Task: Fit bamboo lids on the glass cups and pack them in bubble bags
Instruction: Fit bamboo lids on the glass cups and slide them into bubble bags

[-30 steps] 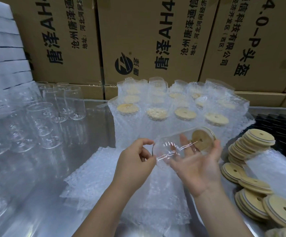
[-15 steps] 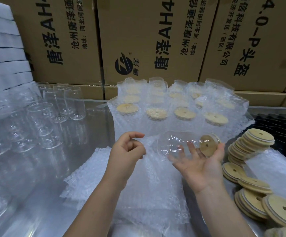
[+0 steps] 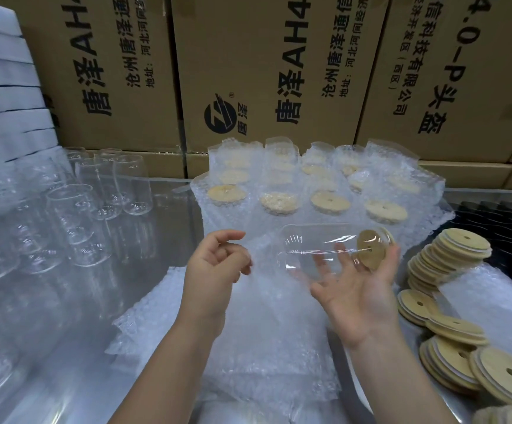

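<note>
Change, head view: Since a second ago the left hand (image 3: 215,270) has let go of the cup's base and drawn off to the left. The glass cup (image 3: 319,246) has levelled out across the right fingers.
Cup position, head view: It is held in the air above the stack of bubble bags (image 3: 248,332), just in front of the rows of packed cups (image 3: 325,194).
Cup axis: The cup lies on its side, with its long axis running left to right and close to level.
Cup pointing: The closed base faces left toward the left hand. The mouth faces right, with the bamboo lid (image 3: 371,250) already seated in it.
Right hand (image 3: 358,295): It is palm up with the fingers spread and straight, cradling the cup from beneath, and the lid end sits by the thumb side. This is the nearer hand and the only one touching the cup.
Left hand: The fingers are loosely curled, the thumb stands apart from them, and nothing shows between them. It hangs just beside the cup's base with a clear gap.
Deciding relation: The base leads leftward over the flat bags, so a bag opened by the left hand would probably take the cup base first.
Surroundings: Loose lids (image 3: 450,255) are heaped to the right, and empty glasses (image 3: 74,215) stand on the table (image 3: 65,362) to the left.
</note>
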